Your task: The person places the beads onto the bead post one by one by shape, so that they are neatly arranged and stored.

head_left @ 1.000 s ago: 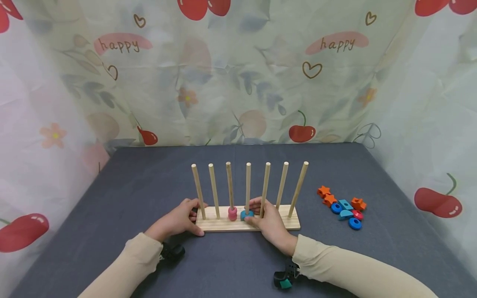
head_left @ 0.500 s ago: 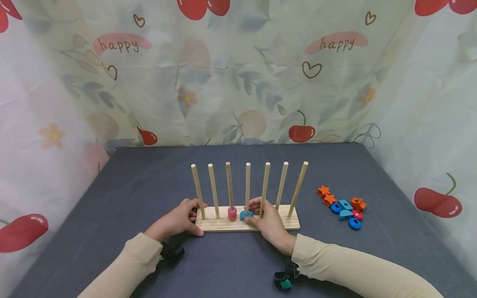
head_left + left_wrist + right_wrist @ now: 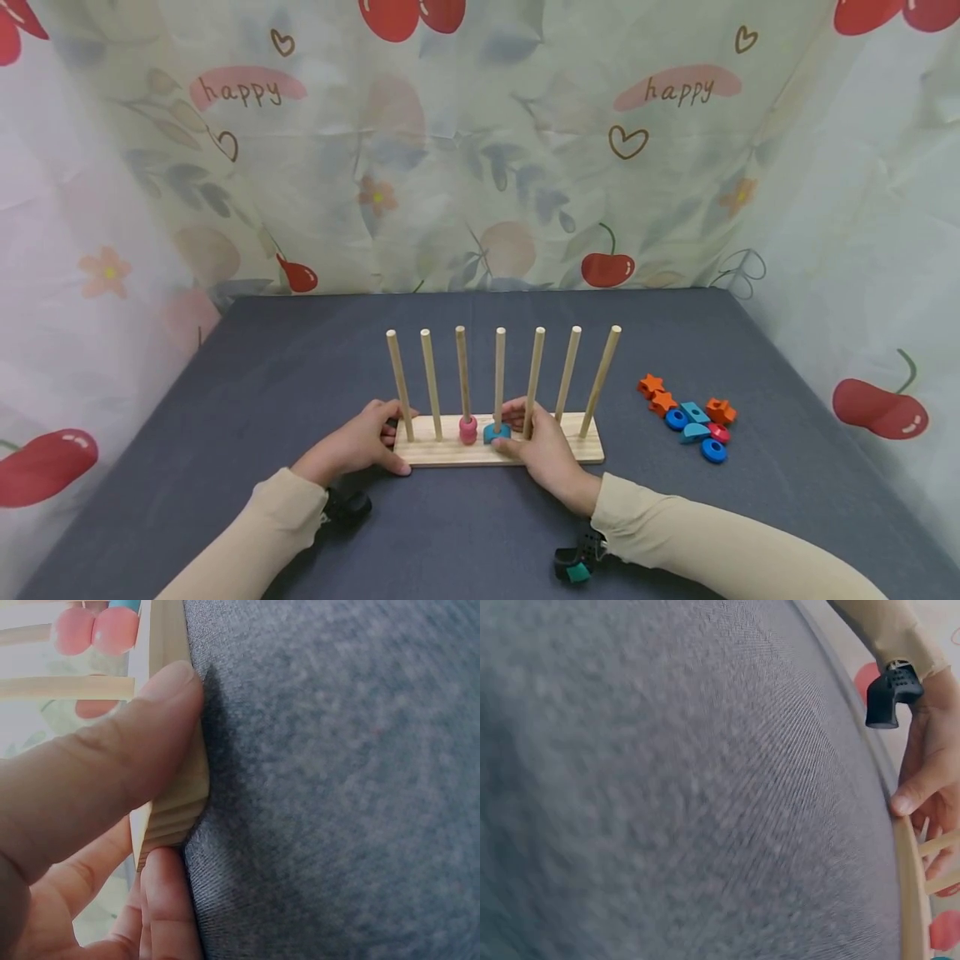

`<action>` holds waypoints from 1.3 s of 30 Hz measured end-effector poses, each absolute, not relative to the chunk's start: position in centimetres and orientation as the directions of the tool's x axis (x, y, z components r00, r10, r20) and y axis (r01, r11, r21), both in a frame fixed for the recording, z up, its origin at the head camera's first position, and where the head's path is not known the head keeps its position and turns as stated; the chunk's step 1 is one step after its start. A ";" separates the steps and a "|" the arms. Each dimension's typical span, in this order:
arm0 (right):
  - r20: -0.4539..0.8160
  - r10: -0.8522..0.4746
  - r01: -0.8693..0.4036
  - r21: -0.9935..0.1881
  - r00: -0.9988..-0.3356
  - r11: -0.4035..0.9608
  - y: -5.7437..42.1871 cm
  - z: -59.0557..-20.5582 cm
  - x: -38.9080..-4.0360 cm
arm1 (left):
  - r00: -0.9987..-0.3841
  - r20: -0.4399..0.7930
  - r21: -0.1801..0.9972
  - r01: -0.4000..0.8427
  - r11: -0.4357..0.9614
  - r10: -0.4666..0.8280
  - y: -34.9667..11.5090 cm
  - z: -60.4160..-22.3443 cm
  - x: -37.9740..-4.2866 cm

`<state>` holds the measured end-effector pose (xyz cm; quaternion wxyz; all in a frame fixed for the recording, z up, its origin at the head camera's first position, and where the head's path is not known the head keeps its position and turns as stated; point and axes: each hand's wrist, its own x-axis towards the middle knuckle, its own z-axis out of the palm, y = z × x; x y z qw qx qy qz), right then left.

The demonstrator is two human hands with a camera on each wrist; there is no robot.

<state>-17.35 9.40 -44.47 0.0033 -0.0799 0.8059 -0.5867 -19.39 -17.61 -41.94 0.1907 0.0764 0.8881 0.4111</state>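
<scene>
A wooden peg board point(image 3: 450, 454) with several upright pegs lies on the dark cloth in the head view. My left hand point(image 3: 362, 442) grips its left end, thumb at the front edge and fingers round the side; the left wrist view shows the thumb point(image 3: 142, 735) across the corner. Two stacked pink beads point(image 3: 468, 430) sit low on the third peg from the left. At the foot of the peg beside them is a blue block point(image 3: 492, 432), partly covered by my right hand point(image 3: 551, 454). The right thumb and fingers pinch this block low over the board.
Right of the board lies a loose group: orange stars point(image 3: 652, 385), blue rings point(image 3: 714, 451), light-blue blocks point(image 3: 694, 432) and a red bead point(image 3: 719, 432). A dark cloth point(image 3: 465, 533) covers the table, and a printed curtain point(image 3: 450, 208) hangs behind it.
</scene>
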 end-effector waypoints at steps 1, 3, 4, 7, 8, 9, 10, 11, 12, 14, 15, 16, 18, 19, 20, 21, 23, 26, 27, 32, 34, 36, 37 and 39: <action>0.080 -0.139 -0.119 -0.947 -0.987 0.298 9.5 -44.4 -17.3 | -0.915 -0.274 0.761 -0.018 0.649 0.295 -17.6 -42.0 -19.4; 0.066 -0.157 -0.112 -0.945 -0.985 0.306 9.8 -44.2 -17.0 | -0.915 -0.272 0.763 -0.016 0.646 0.298 -17.6 -42.0 -19.5; 0.056 -0.170 -0.108 -0.942 -0.984 0.317 10.0 -44.0 -16.8 | -0.914 -0.271 0.765 -0.014 0.644 0.301 -17.6 -42.0 -19.5; -0.001 -0.221 -0.076 -0.937 -0.975 0.340 10.5 -43.2 -16.0 | -0.915 -0.268 0.767 -0.013 0.642 0.303 -17.6 -41.9 -19.5; -0.018 -0.242 -0.070 -0.935 -0.970 0.348 10.7 -43.0 -15.7 | -0.914 -0.266 0.766 -0.007 0.642 0.307 -17.6 -41.8 -19.5; -0.038 -0.260 -0.059 -0.932 -0.965 0.358 11.0 -42.7 -15.5 | -0.913 -0.264 0.766 -0.003 0.643 0.310 -17.6 -41.8 -19.5; -0.056 -0.277 -0.052 -0.928 -0.959 0.369 11.3 -42.4 -15.2 | -0.914 -0.263 0.766 -0.003 0.643 0.310 -17.6 -41.8 -19.5; -0.077 -0.293 -0.041 -0.926 -0.953 0.376 11.7 -42.0 -14.9 | -0.914 -0.263 0.766 -0.003 0.643 0.309 -17.6 -41.7 -19.4; -0.098 -0.308 -0.027 -0.926 -0.946 0.377 12.1 -41.7 -14.7 | -0.914 -0.264 0.766 -0.004 0.643 0.309 -17.5 -41.7 -19.4; -0.131 -0.338 -0.012 -0.920 -0.932 0.391 12.9 -41.0 -14.3 | -0.913 -0.266 0.764 -0.004 0.645 0.309 -17.5 -41.8 -19.4; -0.148 -0.357 -0.004 -0.920 -0.922 0.392 13.3 -40.7 -14.2 | -0.913 -0.266 0.763 -0.004 0.647 0.308 -17.5 -41.8 -19.4; -0.161 -0.381 -0.002 -0.919 -0.911 0.393 13.7 -40.3 -14.1 | -0.914 -0.269 0.764 -0.012 0.646 0.302 -17.5 -41.8 -19.4; -0.181 -0.425 -0.008 -0.914 -0.887 0.406 14.6 -39.5 -13.9 | -0.914 -0.271 0.764 -0.015 0.646 0.300 -17.5 -41.8 -19.4; -0.176 -0.449 -0.027 -0.912 -0.876 0.410 15.1 -39.0 -13.9 | -0.914 -0.271 0.763 -0.013 0.647 0.302 -17.5 -41.8 -19.4; -0.166 -0.472 -0.051 -0.909 -0.866 0.413 15.5 -38.4 -13.8 | -0.913 -0.270 0.762 -0.009 0.647 0.305 -17.5 -41.8 -19.4; -0.158 -0.488 -0.069 -0.907 -0.858 0.415 15.9 -37.9 -13.7 | -0.914 -0.271 0.763 -0.014 0.646 0.301 -17.6 -41.8 -19.4; -0.137 -0.504 -0.104 -0.901 -0.853 0.422 16.7 -36.7 -13.5 | -0.915 -0.272 0.765 -0.019 0.643 0.297 -17.6 -41.8 -19.3; -0.101 -0.492 -0.135 -0.896 -0.865 0.422 17.9 -35.2 -13.1 | -0.915 -0.268 0.765 -0.011 0.644 0.302 -17.6 -41.8 -19.4; -0.095 -0.474 -0.133 -0.895 -0.875 0.426 18.3 -34.8 -12.9 | -0.915 -0.267 0.767 -0.010 0.642 0.303 -17.6 -41.8 -19.4; 0.004 -0.382 -0.172 -0.897 -0.924 0.408 20.9 -33.1 -12.3 | -0.914 -0.259 0.775 -0.004 0.633 0.311 -17.7 -41.9 -19.3; 0.091 -0.358 -0.234 -0.895 -0.929 0.380 22.0 -32.6 -12.3 | -0.917 -0.258 0.776 -0.008 0.631 0.306 -17.7 -41.9 -19.3; 0.181 -0.323 -0.290 -0.897 -0.929 0.334 23.1 -32.3 -12.3 | -0.917 -0.257 0.773 -0.006 0.634 0.304 -17.7 -42.0 -19.3; 0.224 -0.297 -0.315 -0.897 -0.928 0.311 23.6 -32.2 -12.4 | -0.919 -0.258 0.771 -0.009 0.637 0.299 -17.6 -42.0 -19.3; 0.298 -0.234 -0.357 -0.892 -0.926 0.277 24.5 -32.2 -12.6 | -0.921 -0.262 0.764 -0.015 0.644 0.288 -17.6 -42.0 -19.2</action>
